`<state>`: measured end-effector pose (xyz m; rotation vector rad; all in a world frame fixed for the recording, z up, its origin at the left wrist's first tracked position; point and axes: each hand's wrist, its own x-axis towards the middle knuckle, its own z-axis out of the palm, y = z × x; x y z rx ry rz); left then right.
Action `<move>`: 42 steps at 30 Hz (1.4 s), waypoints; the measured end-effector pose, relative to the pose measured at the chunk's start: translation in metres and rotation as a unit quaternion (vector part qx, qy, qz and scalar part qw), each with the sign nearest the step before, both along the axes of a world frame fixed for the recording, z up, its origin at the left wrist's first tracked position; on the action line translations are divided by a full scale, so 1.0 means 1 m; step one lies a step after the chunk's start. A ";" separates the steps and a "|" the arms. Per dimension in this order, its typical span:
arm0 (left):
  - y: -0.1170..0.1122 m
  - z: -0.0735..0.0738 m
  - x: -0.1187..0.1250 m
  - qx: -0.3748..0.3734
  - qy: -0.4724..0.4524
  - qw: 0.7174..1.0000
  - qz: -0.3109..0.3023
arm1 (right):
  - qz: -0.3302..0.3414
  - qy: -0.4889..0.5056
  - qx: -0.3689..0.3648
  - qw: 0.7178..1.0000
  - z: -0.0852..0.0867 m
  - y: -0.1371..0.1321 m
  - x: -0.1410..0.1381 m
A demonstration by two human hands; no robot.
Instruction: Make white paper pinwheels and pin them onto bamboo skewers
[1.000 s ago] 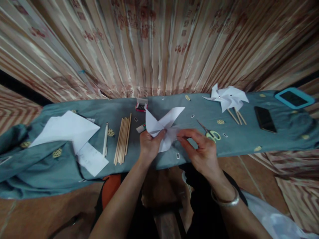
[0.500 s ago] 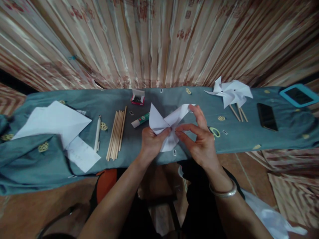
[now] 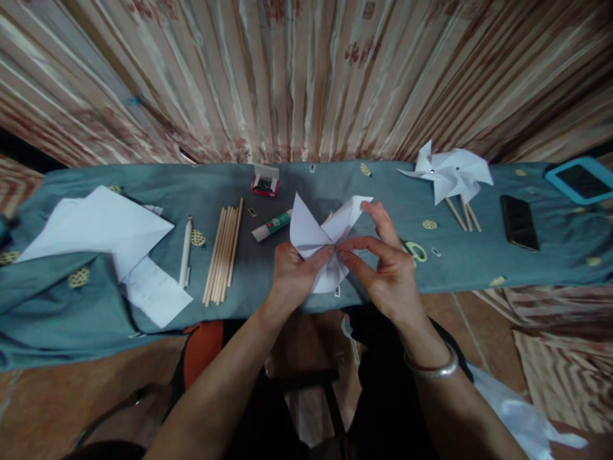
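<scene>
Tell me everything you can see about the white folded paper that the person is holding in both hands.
The folded paper is white and thin, with sharp creases. Two pointed flaps rise from its middle, one left, one right, like pinwheel blades; another part hangs toward the person. It is held over the near edge of the teal cloth. The left hand pinches its centre, and the right hand does too, one of its fingers touching the right flap's tip.

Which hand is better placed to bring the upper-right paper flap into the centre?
Right, probably: the right hand has its index finger on that flap of the folded paper, while the left hand pinches the centre.
</scene>
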<state>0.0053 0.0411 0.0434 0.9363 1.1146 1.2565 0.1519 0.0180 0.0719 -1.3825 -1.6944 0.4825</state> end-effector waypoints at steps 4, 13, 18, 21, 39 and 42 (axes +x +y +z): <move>0.000 0.001 0.000 0.003 -0.005 1.000 0.002 | 0.000 -0.001 -0.003 1.000 -0.001 0.000 -0.001; -0.002 0.003 0.000 -0.015 -0.002 1.000 0.010 | 0.004 -0.003 -0.009 1.000 0.000 -0.001 -0.001; -0.001 0.002 0.000 -0.013 -0.005 1.000 0.014 | 0.002 -0.001 -0.019 1.000 0.000 -0.001 -0.001; -0.002 0.000 0.000 -0.011 -0.006 1.000 0.010 | 0.004 0.000 -0.024 1.000 0.000 0.000 -0.001; -0.001 0.005 -0.003 -0.026 -0.030 0.998 -0.057 | 0.024 0.057 -0.080 0.995 -0.007 0.004 0.008; -0.001 0.005 -0.004 -0.028 -0.033 0.997 -0.066 | 0.027 0.076 -0.091 0.993 -0.008 0.005 0.009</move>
